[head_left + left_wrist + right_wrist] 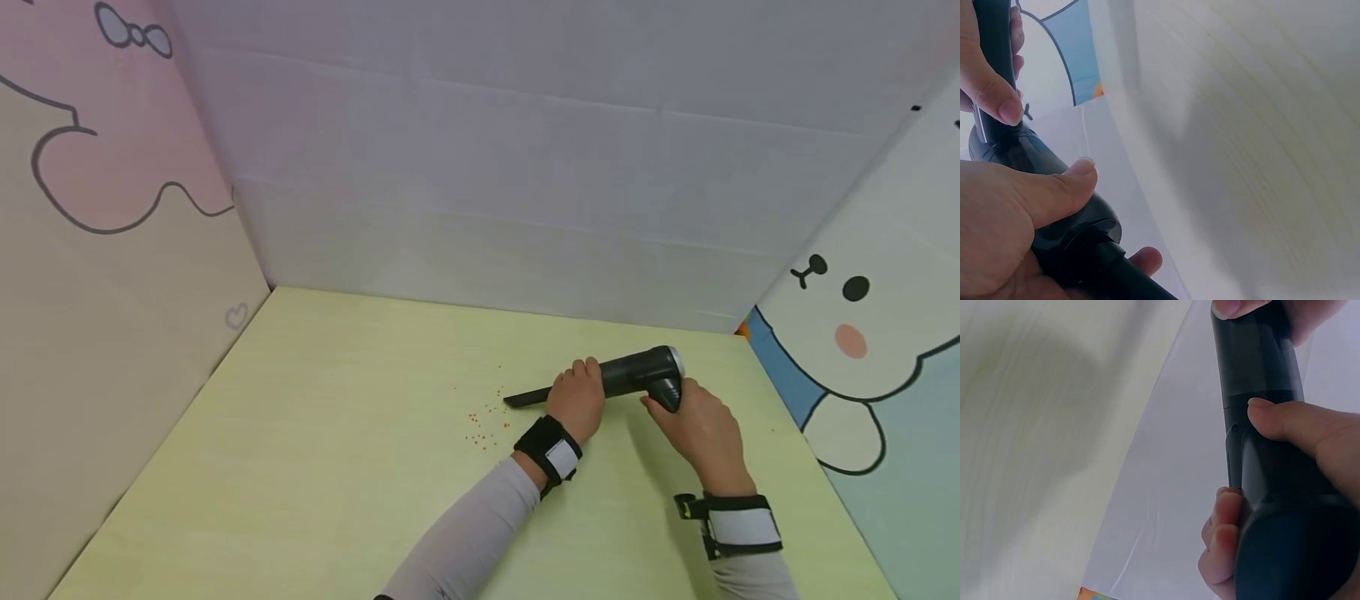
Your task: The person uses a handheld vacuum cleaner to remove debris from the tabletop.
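Observation:
A black handheld vacuum cleaner (637,372) is held above the table, its narrow crevice nozzle (527,398) pointing left. My left hand (577,402) grips the front of its body near the nozzle; in the left wrist view the thumb (1063,194) lies along the dark barrel. Around the angled handle my right hand (703,425) is curled, and the right wrist view shows its thumb (1291,422) and fingers (1221,537) on either side. Small orange crumbs (483,425) lie scattered on the table, just left of the nozzle tip.
The pale yellow tabletop (300,467) spreads beneath both hands. A white wall panel (480,167) stands behind it. Cartoon-printed panels rise on the left (112,333) and on the right (900,350).

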Action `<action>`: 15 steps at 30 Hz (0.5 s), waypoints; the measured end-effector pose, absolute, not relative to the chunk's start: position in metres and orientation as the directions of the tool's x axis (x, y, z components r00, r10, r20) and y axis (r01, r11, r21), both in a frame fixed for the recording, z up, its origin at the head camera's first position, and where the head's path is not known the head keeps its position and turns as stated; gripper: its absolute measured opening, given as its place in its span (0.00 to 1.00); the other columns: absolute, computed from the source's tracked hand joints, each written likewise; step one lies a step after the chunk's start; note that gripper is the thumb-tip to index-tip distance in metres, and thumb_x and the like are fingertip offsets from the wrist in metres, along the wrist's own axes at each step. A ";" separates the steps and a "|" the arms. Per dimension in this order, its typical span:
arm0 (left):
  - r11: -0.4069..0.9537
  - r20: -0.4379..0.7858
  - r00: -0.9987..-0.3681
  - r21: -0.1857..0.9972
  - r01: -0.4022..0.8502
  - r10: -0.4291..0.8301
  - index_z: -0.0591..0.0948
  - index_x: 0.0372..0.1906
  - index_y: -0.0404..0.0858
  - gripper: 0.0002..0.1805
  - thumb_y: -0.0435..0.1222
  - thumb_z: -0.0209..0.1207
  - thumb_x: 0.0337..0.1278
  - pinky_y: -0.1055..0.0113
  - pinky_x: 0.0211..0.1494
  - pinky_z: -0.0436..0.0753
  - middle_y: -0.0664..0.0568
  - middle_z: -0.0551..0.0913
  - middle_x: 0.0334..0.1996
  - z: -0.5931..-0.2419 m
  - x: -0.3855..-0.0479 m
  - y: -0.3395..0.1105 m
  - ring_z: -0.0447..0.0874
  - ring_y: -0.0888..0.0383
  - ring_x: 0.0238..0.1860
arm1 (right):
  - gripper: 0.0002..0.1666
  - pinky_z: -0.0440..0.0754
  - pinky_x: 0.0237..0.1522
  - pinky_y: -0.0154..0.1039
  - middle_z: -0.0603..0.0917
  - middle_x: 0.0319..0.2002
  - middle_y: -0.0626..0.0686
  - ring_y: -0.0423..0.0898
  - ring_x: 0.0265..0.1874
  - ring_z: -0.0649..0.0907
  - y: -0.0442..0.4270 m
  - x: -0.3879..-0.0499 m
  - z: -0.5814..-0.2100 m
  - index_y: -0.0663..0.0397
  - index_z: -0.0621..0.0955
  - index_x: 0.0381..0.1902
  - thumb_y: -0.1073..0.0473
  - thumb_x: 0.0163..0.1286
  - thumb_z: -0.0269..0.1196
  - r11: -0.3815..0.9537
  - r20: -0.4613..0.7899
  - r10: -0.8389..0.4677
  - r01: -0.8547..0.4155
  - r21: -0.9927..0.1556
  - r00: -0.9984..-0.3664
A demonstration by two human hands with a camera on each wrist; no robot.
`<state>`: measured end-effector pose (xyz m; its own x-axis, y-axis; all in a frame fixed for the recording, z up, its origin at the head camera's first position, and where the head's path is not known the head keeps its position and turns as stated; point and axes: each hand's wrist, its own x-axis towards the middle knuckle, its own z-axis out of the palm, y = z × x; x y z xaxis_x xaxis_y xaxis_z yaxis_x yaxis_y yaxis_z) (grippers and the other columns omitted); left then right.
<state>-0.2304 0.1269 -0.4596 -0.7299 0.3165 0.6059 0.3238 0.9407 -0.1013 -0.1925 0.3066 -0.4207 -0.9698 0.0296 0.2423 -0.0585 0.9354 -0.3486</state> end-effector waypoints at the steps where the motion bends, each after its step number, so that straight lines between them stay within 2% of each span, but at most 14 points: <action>1: 0.941 0.615 -0.724 -0.099 0.323 0.313 0.77 0.48 0.37 0.13 0.40 0.64 0.66 0.74 0.36 0.81 0.54 0.78 0.31 -0.460 -0.230 0.127 0.81 0.63 0.28 | 0.29 0.67 0.15 0.42 0.72 0.19 0.56 0.50 0.15 0.73 0.307 -0.192 -0.421 0.68 0.72 0.33 0.46 0.65 0.70 0.936 0.248 0.027 -0.063 -0.347 -0.968; 7: 0.944 0.644 -0.703 -0.099 0.316 0.302 0.77 0.47 0.37 0.14 0.40 0.65 0.64 0.75 0.36 0.80 0.54 0.78 0.31 -0.458 -0.226 0.126 0.80 0.63 0.28 | 0.28 0.66 0.15 0.41 0.72 0.19 0.55 0.49 0.14 0.72 0.308 -0.192 -0.421 0.67 0.72 0.32 0.46 0.65 0.70 0.938 0.260 0.018 -0.073 -0.339 -0.966; 15: 0.949 0.649 -0.708 -0.075 0.307 0.280 0.77 0.47 0.38 0.15 0.41 0.65 0.63 0.75 0.37 0.81 0.54 0.78 0.32 -0.459 -0.220 0.127 0.81 0.63 0.29 | 0.28 0.65 0.15 0.41 0.71 0.18 0.54 0.48 0.14 0.71 0.309 -0.187 -0.423 0.67 0.72 0.31 0.47 0.64 0.71 0.937 0.276 0.004 -0.093 -0.336 -0.961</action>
